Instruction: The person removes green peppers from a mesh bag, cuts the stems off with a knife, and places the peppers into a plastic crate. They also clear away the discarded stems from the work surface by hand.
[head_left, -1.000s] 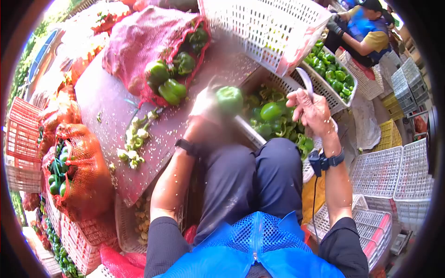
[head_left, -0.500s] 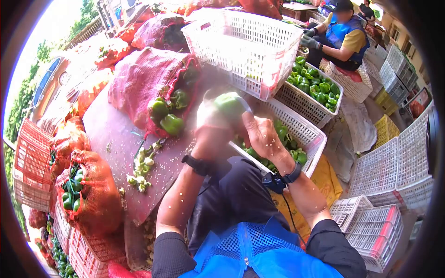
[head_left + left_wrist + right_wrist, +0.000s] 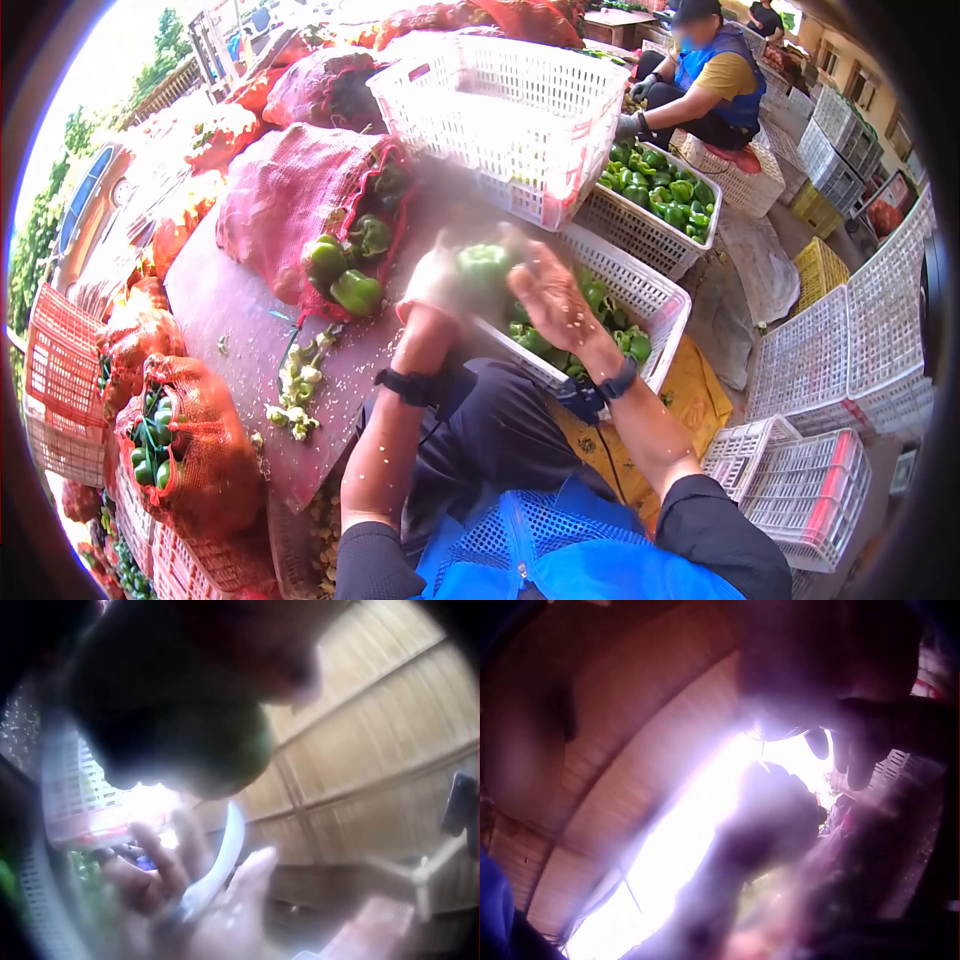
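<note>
In the head view my left hand (image 3: 430, 282) grips a green pepper (image 3: 485, 268), blurred, above my lap at the board's edge. My right hand (image 3: 553, 300) is just right of the pepper, fingers raised towards it. The left wrist view shows the pepper (image 3: 229, 746) large and dark, and below it my right hand (image 3: 214, 919) holding a curved pale blade (image 3: 223, 859) between thumb and fingers. Whether blade and pepper touch cannot be told. In the right wrist view, dark shapes and glare hide most detail.
A crate of green peppers (image 3: 665, 320) stands beside my knees, below an upright white crate (image 3: 470, 160). A pink net sack (image 3: 290, 205) spills peppers onto the board (image 3: 235, 330), near pale trimmings (image 3: 300, 385). A person (image 3: 710, 80) sits behind another full crate (image 3: 640, 235).
My right hand has come left from above the pepper crate to beside the pepper, with the blade. The left hand still grips the pepper. The head view has shifted.
</note>
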A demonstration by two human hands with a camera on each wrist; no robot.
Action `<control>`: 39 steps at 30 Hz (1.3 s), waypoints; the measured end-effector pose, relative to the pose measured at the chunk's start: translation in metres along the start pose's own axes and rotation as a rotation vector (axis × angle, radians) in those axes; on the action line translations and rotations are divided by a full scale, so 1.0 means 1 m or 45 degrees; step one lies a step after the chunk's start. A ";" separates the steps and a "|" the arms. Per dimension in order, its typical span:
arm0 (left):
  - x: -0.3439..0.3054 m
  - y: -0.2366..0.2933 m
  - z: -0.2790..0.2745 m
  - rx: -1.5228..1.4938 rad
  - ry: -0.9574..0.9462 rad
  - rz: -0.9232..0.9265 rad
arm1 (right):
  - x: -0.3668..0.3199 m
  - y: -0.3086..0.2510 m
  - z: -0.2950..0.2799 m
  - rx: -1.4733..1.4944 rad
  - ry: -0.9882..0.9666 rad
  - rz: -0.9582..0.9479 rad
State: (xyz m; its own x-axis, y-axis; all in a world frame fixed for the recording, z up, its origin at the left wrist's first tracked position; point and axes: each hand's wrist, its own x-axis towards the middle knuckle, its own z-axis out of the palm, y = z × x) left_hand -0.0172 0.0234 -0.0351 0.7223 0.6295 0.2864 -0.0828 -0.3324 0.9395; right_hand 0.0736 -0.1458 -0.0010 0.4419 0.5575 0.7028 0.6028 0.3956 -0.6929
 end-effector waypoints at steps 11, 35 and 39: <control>-0.034 0.026 0.035 -0.170 0.522 -0.083 | -0.008 -0.010 0.013 0.258 -0.042 0.352; -0.020 0.033 0.050 0.420 0.240 0.414 | 0.002 0.000 -0.015 0.084 -0.009 0.328; -0.017 0.046 0.041 0.769 -0.029 0.430 | -0.007 0.010 -0.019 0.489 0.082 0.696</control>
State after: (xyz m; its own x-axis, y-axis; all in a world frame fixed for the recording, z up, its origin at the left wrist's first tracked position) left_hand -0.0053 -0.0316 -0.0044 0.7391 0.4097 0.5346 0.0863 -0.8448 0.5282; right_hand 0.0887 -0.1595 -0.0096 0.6621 0.7118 0.2346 0.0070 0.3071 -0.9516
